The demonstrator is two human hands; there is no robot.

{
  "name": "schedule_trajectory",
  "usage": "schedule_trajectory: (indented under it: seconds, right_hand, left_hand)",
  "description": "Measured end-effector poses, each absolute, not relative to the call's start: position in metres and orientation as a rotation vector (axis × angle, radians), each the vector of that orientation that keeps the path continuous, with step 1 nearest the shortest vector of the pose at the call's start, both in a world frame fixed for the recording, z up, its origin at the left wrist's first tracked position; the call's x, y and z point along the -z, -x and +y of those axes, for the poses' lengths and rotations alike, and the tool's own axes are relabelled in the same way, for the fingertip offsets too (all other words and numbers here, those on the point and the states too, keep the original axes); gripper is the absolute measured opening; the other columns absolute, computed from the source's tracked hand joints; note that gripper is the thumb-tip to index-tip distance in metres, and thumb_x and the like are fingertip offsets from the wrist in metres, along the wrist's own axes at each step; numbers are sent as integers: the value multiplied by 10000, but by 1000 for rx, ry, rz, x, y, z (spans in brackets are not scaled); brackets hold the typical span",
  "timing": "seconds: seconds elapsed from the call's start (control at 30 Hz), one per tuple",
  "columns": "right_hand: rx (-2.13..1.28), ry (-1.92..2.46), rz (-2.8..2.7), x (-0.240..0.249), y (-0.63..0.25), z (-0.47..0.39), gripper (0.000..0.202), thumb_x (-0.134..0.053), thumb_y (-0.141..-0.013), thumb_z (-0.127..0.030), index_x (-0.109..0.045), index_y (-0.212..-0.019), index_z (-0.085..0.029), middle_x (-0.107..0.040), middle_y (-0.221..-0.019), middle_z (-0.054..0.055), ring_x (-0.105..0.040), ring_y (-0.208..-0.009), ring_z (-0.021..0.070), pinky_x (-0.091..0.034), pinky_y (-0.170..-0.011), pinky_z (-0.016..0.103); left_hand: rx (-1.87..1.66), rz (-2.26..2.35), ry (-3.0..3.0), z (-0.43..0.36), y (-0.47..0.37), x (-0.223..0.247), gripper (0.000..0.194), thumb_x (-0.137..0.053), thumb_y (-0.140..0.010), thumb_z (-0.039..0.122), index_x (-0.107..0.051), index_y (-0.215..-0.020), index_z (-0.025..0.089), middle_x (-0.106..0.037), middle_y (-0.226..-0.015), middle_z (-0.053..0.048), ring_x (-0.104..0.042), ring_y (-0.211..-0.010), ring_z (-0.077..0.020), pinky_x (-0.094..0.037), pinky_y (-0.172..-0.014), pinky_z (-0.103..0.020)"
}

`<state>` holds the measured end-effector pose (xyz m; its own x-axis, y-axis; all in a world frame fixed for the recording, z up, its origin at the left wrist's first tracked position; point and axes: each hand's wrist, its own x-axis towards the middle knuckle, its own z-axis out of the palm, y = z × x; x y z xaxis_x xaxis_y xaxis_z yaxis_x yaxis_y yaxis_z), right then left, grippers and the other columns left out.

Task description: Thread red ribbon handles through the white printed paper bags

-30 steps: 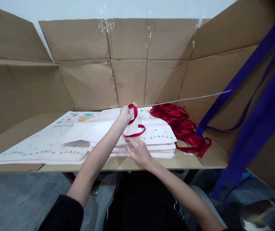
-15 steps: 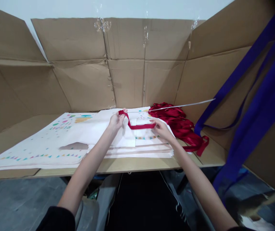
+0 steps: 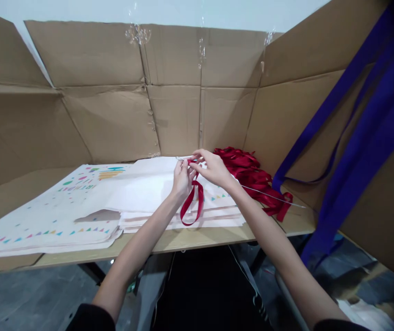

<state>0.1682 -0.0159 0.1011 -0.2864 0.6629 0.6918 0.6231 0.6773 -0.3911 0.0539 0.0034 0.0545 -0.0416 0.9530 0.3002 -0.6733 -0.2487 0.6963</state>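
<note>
My left hand (image 3: 182, 179) and my right hand (image 3: 214, 170) meet above the white sheets, with fingers closed around a red ribbon (image 3: 200, 202). A loop of the ribbon hangs down below the fingers. A thin metal rod (image 3: 273, 196) runs from behind my right hand out to the right; a small wire loop (image 3: 179, 158) shows just past my left fingertips. Whether that loop belongs to the rod is hidden by the hands. Under them lies a stack of white printed sheets (image 3: 148, 184), with coloured triangles and lettering on the left part.
A heap of red ribbons (image 3: 252, 170) lies at the right of the table (image 3: 203, 239). Wide blue straps (image 3: 365, 147) hang on the right side. Cardboard walls (image 3: 110, 119) enclose the back and sides.
My right hand has moved left and up to my left hand. The ribbon, stretched between the hands before, now hangs in a loop. The rod's right end has swung down.
</note>
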Motion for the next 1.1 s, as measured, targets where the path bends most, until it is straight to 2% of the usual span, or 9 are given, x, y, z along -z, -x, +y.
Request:
schedule_trajectory:
  seconds: [0.13,0.23,0.33,0.47,0.57,0.63,0.73,0.83,1.1]
  right_hand:
    - [-301,970,-1989,-97,-171,4,195,-674,-751,-219,-677,-937,-160,-711,-912,60,-640,-758,153,-468,-742,274]
    - [-458,983,-1919,-91,-176,10,79,-656,-744,-217,-696,-777,-158,-707,-763,38,-635,-699,147,-474,-697,269]
    - [-664,940,-1864,-86,-179,12,126,-664,-721,-266,-669,-701,-141,-645,-616,11,-595,-596,129,-462,-591,242]
    - [-847,892,-1827,-82,-178,8,145,-644,-731,-260,-576,-659,-155,-620,-629,-8,-544,-525,92,-449,-508,212]
    - [-923,931,-1801,-81,-180,4,159,-628,-759,-203,-523,-644,-168,-602,-619,-15,-514,-472,76,-435,-463,203]
    - [-985,991,-1786,-82,-182,3,164,-628,-762,-146,-522,-638,-165,-599,-597,-4,-526,-464,80,-415,-442,198]
    - [-1152,1099,-1744,-81,-183,2,182,-610,-769,-88,-526,-624,-159,-582,-565,18,-614,-526,124,-335,-382,175]
    - [-1281,1121,-1667,-78,-177,2,213,-587,-786,-76,-501,-612,-164,-545,-573,16,-674,-607,155,-208,-330,157]
    - [-1220,1201,-1501,-66,-158,11,282,-542,-815,-30,-466,-581,-169,-566,-529,28,-643,-591,134,-232,-343,148]
  left_hand:
    - [-1588,411,-896,0,-54,-54,83,-522,-927,225,-554,-860,189,-666,-976,-29,-635,-1021,-160,-467,-942,-322]
    - [-1537,422,-903,0,-51,-53,86,-556,-908,232,-552,-838,182,-643,-1022,-30,-627,-1010,-159,-466,-947,-347]
    - [-1491,418,-923,1,-47,-51,95,-590,-888,252,-570,-835,177,-627,-1065,-36,-628,-981,-162,-471,-947,-385]
    - [-1385,426,-1038,1,-39,-52,121,-637,-851,303,-622,-850,182,-650,-1038,-45,-635,-950,-173,-496,-909,-384]
    - [-1287,539,-1260,3,-22,-53,218,-620,-845,387,-682,-913,189,-676,-1053,-90,-631,-997,-236,-503,-886,-412]
    - [-1244,679,-1512,7,-5,-51,254,-644,-814,408,-717,-928,194,-688,-1077,-113,-607,-1066,-287,-449,-958,-456]
    - [-1170,911,-1927,14,18,-41,276,-780,-670,324,-744,-930,238,-703,-1095,-83,-546,-1180,-323,-192,-1132,-483]
    - [-1137,1009,-2127,24,30,-23,405,-806,-626,297,-723,-1022,273,-689,-1144,-46,-501,-1245,-316,-16,-1158,-458]
    - [-1267,1068,-2236,36,26,0,382,-751,-706,386,-706,-1062,253,-659,-1197,-95,-579,-1149,-312,-366,-1038,-367]
